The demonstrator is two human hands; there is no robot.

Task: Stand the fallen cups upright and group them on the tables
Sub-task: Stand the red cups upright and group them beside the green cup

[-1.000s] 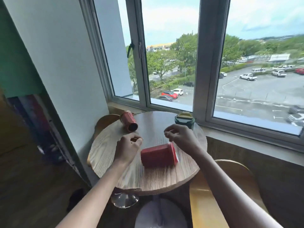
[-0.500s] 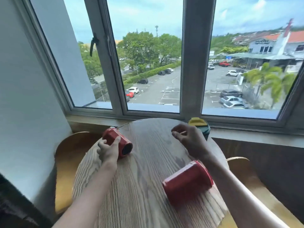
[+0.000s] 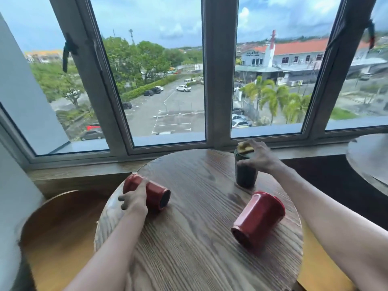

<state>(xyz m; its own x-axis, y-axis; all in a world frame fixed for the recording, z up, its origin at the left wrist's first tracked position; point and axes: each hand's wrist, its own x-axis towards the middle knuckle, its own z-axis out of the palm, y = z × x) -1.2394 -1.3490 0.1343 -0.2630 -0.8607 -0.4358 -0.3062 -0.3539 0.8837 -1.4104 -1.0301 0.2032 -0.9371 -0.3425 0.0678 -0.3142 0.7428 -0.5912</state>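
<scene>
Left hand (image 3: 134,201) grips red cup (image 3: 151,191) — sideways.

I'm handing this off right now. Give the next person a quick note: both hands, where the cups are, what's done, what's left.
Left hand: wrapped around the far-left red cup, which lies on its side.
Right hand: gripping the top of the dark green cup, which stands upright near the window.
Second red cup: on its side at front right, untouched.
Done: green cup upright.
Left: stand both red cups, group all three on the round table.
</scene>
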